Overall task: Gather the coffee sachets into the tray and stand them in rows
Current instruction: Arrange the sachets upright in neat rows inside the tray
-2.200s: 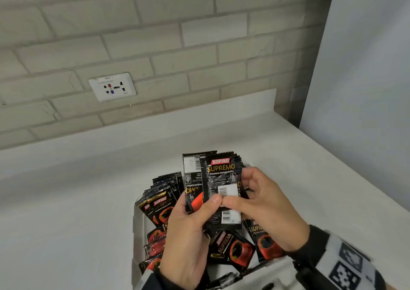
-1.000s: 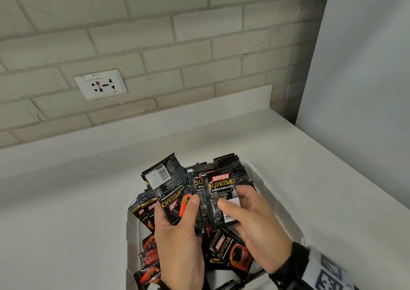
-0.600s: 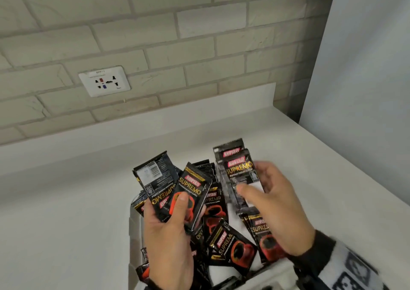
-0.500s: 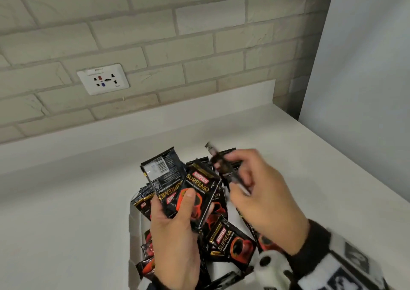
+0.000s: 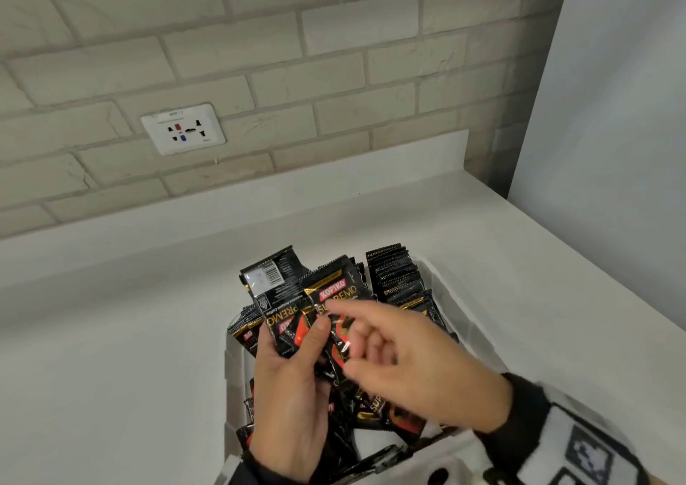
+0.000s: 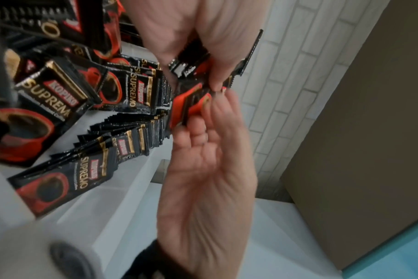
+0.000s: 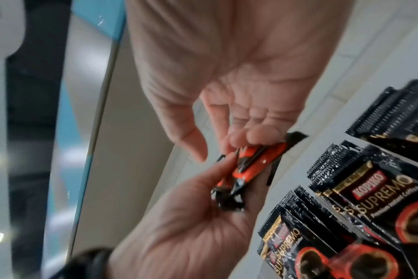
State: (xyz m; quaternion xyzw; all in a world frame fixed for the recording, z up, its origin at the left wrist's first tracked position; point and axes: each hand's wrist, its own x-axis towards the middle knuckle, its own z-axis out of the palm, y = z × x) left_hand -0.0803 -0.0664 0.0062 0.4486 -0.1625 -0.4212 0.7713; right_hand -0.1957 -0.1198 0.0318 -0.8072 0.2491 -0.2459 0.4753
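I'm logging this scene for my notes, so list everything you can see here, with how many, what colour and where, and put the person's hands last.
held sachets: a few, black with red cup print, fanned in the left hand above the tray
standing sachets: a packed row, count unclear, black, upright at the tray's far right
loose sachets: several, black and red, lying flat in the tray under the hands
tray: one, white, on the counter
counter: one, white, under the tray
wall socket: one, white, on the brick wall
left hand: grips the fanned sachets
right hand: blurred, fingertips at the front held sachet
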